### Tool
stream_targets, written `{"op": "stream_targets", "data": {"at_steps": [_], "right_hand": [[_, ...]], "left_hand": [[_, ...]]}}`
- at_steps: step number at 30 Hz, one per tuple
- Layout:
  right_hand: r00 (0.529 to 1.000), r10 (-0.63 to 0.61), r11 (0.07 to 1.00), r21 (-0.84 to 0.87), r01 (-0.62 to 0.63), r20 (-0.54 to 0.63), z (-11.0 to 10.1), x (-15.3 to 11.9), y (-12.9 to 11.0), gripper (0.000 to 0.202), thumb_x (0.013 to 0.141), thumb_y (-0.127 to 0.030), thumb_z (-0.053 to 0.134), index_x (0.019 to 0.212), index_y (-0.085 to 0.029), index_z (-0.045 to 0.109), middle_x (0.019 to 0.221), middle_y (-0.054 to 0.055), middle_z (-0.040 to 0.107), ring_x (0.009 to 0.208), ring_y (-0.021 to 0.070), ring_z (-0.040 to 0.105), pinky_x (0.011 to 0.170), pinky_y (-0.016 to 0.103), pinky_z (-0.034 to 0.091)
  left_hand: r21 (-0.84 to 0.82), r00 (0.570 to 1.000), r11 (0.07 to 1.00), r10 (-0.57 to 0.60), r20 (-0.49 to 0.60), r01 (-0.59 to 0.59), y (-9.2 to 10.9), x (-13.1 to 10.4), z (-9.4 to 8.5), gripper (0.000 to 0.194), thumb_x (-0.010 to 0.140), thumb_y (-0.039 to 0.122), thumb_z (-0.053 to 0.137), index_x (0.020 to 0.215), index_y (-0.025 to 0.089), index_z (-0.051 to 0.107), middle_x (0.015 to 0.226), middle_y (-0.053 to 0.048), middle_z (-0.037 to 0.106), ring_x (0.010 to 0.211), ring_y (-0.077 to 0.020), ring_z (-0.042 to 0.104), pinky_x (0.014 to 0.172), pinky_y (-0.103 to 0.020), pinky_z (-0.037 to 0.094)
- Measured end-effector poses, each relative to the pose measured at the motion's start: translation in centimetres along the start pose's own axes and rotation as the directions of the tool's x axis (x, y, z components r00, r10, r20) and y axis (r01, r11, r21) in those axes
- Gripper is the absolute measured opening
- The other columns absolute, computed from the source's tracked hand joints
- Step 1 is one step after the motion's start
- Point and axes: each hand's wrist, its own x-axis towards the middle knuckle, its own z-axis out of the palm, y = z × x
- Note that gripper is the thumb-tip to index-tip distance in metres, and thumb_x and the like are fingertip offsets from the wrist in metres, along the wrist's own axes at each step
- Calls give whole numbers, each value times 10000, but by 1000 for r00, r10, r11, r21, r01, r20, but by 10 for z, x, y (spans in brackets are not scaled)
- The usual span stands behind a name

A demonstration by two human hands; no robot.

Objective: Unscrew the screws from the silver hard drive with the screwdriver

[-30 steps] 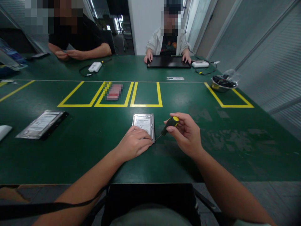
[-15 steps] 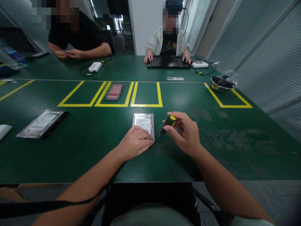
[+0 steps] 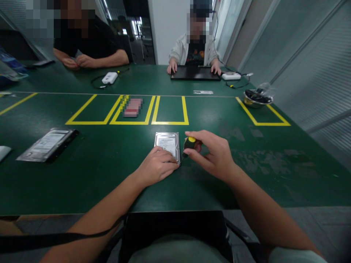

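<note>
Left hand [image 3: 157, 167] lies flat, fingers loosely curled, on the silver rectangular metal hard drive [image 3: 167, 143]. Right hand [image 3: 212, 155] is closed around a black-and-yellow-handled screwdriver [image 3: 188, 145] at the drive's right edge.

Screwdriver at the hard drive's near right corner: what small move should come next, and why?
Probably a short twist of the screwdriver in place. The right hand grips its handle nearly upright, tip at the hard drive corner, while the left hand presses on the drive's near edge, steadying it.
</note>
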Motion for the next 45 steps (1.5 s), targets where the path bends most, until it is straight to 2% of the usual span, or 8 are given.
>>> {"op": "stream_targets", "data": {"at_steps": [7, 12, 18, 25, 31, 38, 41, 45], "right_hand": [[998, -16, 999, 35, 14, 66, -5, 4, -1, 316, 894, -299, 646, 1194, -210, 595, 981, 30, 703, 716, 114, 616, 694, 250, 523], [989, -45, 996, 86, 33, 142, -10, 8, -4, 284, 914, -252, 590, 1196, -217, 602, 1118, 63, 687, 866, 147, 649, 750, 273, 542], [996, -41, 995, 89, 33, 83, -9, 11, -5, 231, 922, -283, 596, 1140, -216, 635, 1042, 74, 668, 913, 168, 637, 775, 301, 546], [991, -71, 995, 71, 63, 114, -13, 15, -1, 225, 924, -267, 598, 1136, -200, 636, 1050, 63, 683, 860, 146, 634, 773, 286, 535], [999, -24, 998, -49, 27, 47, -8, 9, -4, 217, 909, -331, 621, 1087, -205, 631, 961, 65, 639, 822, 160, 615, 730, 291, 540], [999, 1, 981, -192, -9, -42, -3, -1, -16, 261, 913, -243, 588, 1164, -175, 600, 1055, 104, 674, 967, 193, 649, 822, 318, 560], [998, -36, 985, -169, 29, -42, -3, -4, -20, 345, 912, -150, 536, 1256, -153, 565, 1189, 118, 675, 1079, 193, 643, 926, 328, 540], [998, -33, 992, -123, 27, -46, -3, -6, -23, 334, 904, -121, 539, 1234, -148, 586, 1151, 102, 684, 1057, 170, 649, 919, 293, 539]], "left_hand": [[-3, 1000, 1000, 16, -14, -16, 0, 0, -1, 155, 927, 218, 586, 999, 252, 719, 969, -8, 749, 935, -167, 663, 829, -368, 358], [-5, 1000, 1000, 4, -4, -4, 0, 0, -1, 156, 920, 223, 595, 992, 257, 730, 969, -4, 745, 942, -164, 662, 846, -363, 366], [-8, 1000, 1000, 3, -17, -3, 1, 1, -1, 145, 918, 218, 599, 975, 252, 727, 969, -4, 749, 937, -168, 659, 848, -368, 368], [-12, 1000, 1000, 9, -14, -9, 1, 1, -2, 140, 922, 212, 595, 971, 245, 721, 961, -4, 752, 925, -173, 663, 832, -372, 360], [-6, 1000, 1000, 9, -18, -9, 2, 2, -2, 139, 921, 216, 595, 965, 242, 724, 952, -9, 751, 916, -173, 662, 818, -367, 360], [-18, 1000, 1000, 2, -10, -2, 0, 0, 1, 136, 917, 208, 601, 976, 246, 718, 967, 0, 744, 943, -177, 661, 831, -376, 355], [-24, 1000, 1000, -4, -5, 4, -1, 0, 1, 133, 919, 211, 600, 970, 244, 719, 970, -1, 744, 947, -176, 660, 837, -378, 355], [-27, 1000, 1000, -3, -10, 3, 0, -1, 1, 132, 919, 214, 602, 970, 243, 721, 971, -4, 744, 960, -178, 659, 841, -376, 361]]}}
